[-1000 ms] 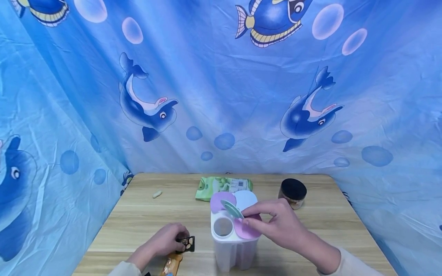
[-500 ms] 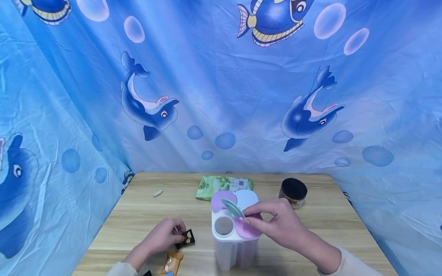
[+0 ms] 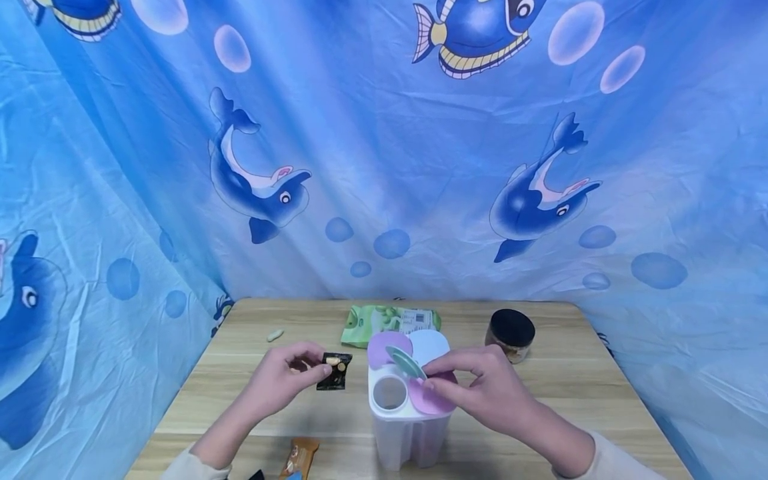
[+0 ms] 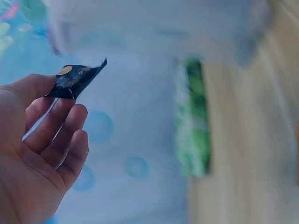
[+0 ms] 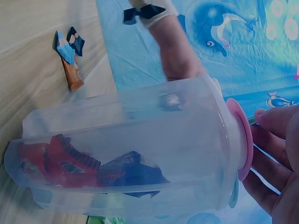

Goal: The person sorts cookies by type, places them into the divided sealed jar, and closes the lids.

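My left hand (image 3: 279, 380) pinches a small black snack packet (image 3: 335, 373) between thumb and fingers, raised left of a clear storage container (image 3: 396, 443). In the left wrist view the same packet (image 4: 74, 83) sits at the fingertips. The container has a white top with four-lobed lids, pink, white and pink, and one round opening at the front left. With thumb and fingers my right hand (image 3: 489, 390) holds the tilted green lid (image 3: 405, 362) beside that opening. Through the wall, the right wrist view shows a red packet (image 5: 70, 163) and a dark blue packet (image 5: 135, 175) inside.
Behind the container lies a green bag (image 3: 384, 322); a black-lidded jar (image 3: 510, 333) stands at the back right. A small pale oblong piece (image 3: 275, 335) lies back left. An orange packet (image 3: 301, 457) and a blue packet (image 5: 67, 48) lie at the front edge.
My left hand has picked up the black packet from the table and lifted it up and slightly right toward the container. The right hand and green lid stay in place.
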A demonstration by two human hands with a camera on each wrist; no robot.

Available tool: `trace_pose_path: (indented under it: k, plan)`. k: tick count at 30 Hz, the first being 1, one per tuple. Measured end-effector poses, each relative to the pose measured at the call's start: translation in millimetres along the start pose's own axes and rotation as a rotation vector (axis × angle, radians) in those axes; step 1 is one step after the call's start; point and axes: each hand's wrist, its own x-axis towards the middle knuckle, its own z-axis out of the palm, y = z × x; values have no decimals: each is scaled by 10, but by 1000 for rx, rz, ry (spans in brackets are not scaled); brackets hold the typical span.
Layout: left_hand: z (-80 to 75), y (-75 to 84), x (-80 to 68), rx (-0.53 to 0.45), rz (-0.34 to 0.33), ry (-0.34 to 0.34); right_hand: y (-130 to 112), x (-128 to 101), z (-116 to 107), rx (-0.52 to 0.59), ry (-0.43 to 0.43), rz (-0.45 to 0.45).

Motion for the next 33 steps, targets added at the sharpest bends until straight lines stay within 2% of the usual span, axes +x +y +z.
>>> trace_pose_path:
  k: [6, 13, 18, 26, 31, 33]
  plan:
    - [-26, 443, -6, -189, 59, 28, -6, -3, 0, -5, -1, 7]
    - [41, 790, -33, -298, 115, 54, -39, 8, -12, -4, -11, 33]
    - [157, 839, -17, -264, 137, 68, -48, 10, -12, -11, -12, 47]
    - [359, 798, -2, -292, 189, 24, -25, 25, -8, -18, -9, 7]
    - [373, 833, 1, -187, 164, 38, -16, 21, -11, -17, -13, 24]
    - [369, 853, 1, -175, 147, 34, -18, 24, -12, -21, -9, 23]
